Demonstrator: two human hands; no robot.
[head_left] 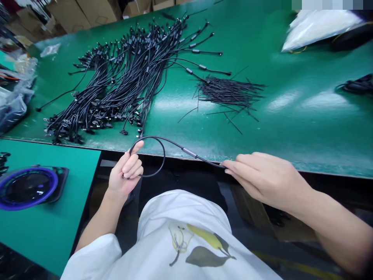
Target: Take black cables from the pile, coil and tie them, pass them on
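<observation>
A thin black cable (175,143) with a grey sleeve runs between my two hands in front of the table edge. My left hand (127,171) is closed around one part of it, and a loop of the cable bulges out to the right of the fingers. Out to the right, my right hand (262,179) pinches the other end between thumb and fingertips, hiding its tip. Beyond my left hand lies a large pile of similar black cables (122,77) with plugs at their ends. A heap of short, thin black ties (230,91) lies to the right of that pile.
The green table (291,128) stretches across the view. A white plastic bag (323,27) and a dark cable bundle (358,84) lie at the right. On a lower green surface at left sits a round purple-rimmed device (29,188). Cardboard boxes (84,13) stand behind.
</observation>
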